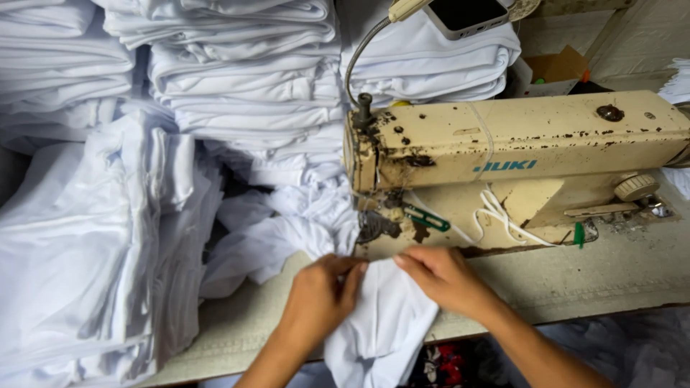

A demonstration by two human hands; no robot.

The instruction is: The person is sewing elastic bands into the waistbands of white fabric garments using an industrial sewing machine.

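Where the white cloth [384,316] hangs off-frame, both hands pinch it.

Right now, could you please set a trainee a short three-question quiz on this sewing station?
1. True or false: both hands, the left hand and the right hand, rest on the white cloth.
2. What lies on the folded stack behind the sewing machine? A) phone B) scissors C) cup
3. Fill in: the small green-handled tool lies on the machine's ____.

Key: 1 true; 2 A, the phone; 3 bed.
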